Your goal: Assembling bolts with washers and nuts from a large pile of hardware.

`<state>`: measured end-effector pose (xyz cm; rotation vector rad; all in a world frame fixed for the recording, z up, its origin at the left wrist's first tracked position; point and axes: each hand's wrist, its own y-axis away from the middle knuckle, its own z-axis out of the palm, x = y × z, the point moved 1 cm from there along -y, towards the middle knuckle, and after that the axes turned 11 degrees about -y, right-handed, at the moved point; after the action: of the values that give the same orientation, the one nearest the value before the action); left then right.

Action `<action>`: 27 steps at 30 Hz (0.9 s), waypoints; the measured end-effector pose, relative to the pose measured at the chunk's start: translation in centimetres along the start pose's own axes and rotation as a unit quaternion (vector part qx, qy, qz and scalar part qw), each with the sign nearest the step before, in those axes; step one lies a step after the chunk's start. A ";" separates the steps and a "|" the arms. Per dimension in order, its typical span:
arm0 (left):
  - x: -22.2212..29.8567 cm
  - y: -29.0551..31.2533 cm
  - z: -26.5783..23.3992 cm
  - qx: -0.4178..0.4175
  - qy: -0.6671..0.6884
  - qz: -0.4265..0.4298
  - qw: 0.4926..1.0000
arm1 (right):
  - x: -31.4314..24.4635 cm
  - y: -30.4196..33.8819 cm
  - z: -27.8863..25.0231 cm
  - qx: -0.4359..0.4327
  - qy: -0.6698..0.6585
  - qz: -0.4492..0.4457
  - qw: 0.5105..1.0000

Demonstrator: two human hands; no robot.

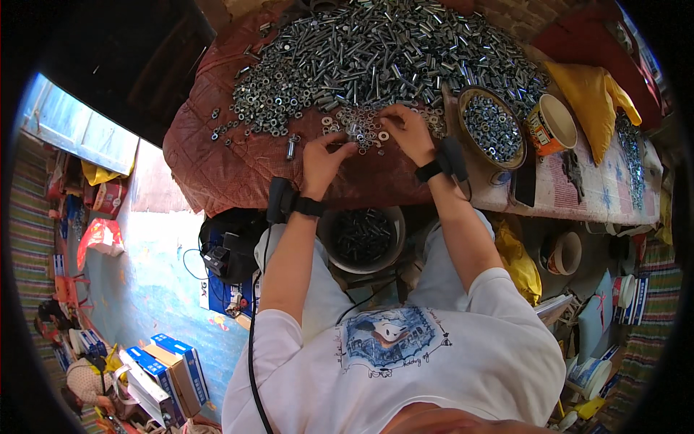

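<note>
My left hand (323,163) hovers over the front of the red quilted cloth, thumb and forefinger drawn together beside a shiny metal piece; what they grip is too small to make out. Across from it, my right hand (409,134) curls in a pinch at the edge of the loose washers (370,121), and its fingertips hide whatever is between them. A single anchor bolt (292,147) lies left of my left hand. Beyond the hands spreads a big heap of metal sleeves and bolts (390,54), with a pile of nuts (271,101) on its left.
To the right stand a round bowl of nuts (525,134) and a paper tub (555,124), near a yellow bag (589,94). A dark phone (523,186) lies by the table edge. Below, between my legs, is a bucket (396,249) of dark bolts. A cable (253,347) runs along my left arm.
</note>
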<state>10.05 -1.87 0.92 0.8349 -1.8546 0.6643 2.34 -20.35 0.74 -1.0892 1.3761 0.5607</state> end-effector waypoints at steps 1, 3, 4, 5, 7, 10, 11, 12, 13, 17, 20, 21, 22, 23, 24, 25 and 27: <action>-0.6 -0.1 -0.1 0.001 -0.001 -0.001 1.000 | 0.3 -0.1 -0.4 -0.001 0.116 -0.018 0.993; -0.6 -0.2 -0.4 0.060 0.017 0.008 0.998 | 0.9 -0.1 -1.2 -0.043 0.206 -0.018 0.978; 0.0 0.0 -0.6 0.059 0.017 0.008 0.998 | 1.3 -0.2 -1.3 -0.083 0.294 -0.017 0.952; 0.7 0.2 -0.9 0.072 -0.019 0.006 0.997 | 1.8 -0.2 -1.3 -0.083 0.294 -0.016 0.952; 1.0 0.4 -1.4 0.087 -0.055 0.004 0.995 | 1.9 -0.3 -0.7 -0.078 0.289 -0.066 0.952; -1.4 -0.4 -2.7 0.147 -0.090 0.043 0.984 | 0.5 -0.5 0.8 -0.092 0.264 -0.059 0.958; -2.1 -0.5 -3.3 0.159 -0.078 0.024 0.984 | 0.5 -0.6 1.0 -0.094 0.262 -0.060 0.958; -1.8 -0.5 -3.7 0.168 -0.066 0.004 0.984 | 0.6 -0.6 1.0 -0.082 0.304 -0.071 0.947; -1.5 -0.3 -4.0 0.168 -0.067 0.004 0.983 | 0.6 -0.7 0.8 -0.069 0.344 -0.082 0.933; -1.3 0.1 -4.9 0.183 -0.067 0.002 0.981 | 1.4 -1.1 -2.1 -0.041 0.426 -0.048 0.902; -1.1 0.4 -5.4 0.185 -0.071 0.010 0.980 | 2.1 -1.0 -4.4 0.044 0.458 0.001 0.888; -0.7 0.6 -5.6 0.191 -0.085 0.015 0.978 | 2.5 -1.0 -5.2 0.075 0.445 -0.008 0.892; -0.3 0.7 -5.6 0.181 -0.067 0.013 0.981 | 2.8 -0.9 -5.8 0.106 0.433 -0.018 0.895; -0.5 0.5 -5.5 0.176 -0.065 0.014 0.982 | 3.3 -0.7 -6.3 0.137 0.420 -0.028 0.896; -0.6 0.5 -5.5 0.173 -0.055 0.010 0.983 | 3.5 -0.6 -6.4 0.157 0.434 -0.031 0.887; -0.7 0.4 -5.4 0.169 -0.045 0.006 0.985 | 3.7 -0.4 -6.7 0.159 0.435 -0.030 0.886; -0.7 0.2 -5.2 0.169 -0.049 0.015 0.984 | 3.2 -0.1 -6.8 0.135 0.450 -0.010 0.883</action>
<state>12.88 2.26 2.31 1.0757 -1.8719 0.9919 -0.34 -27.07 -1.26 -1.1739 2.1560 -0.2203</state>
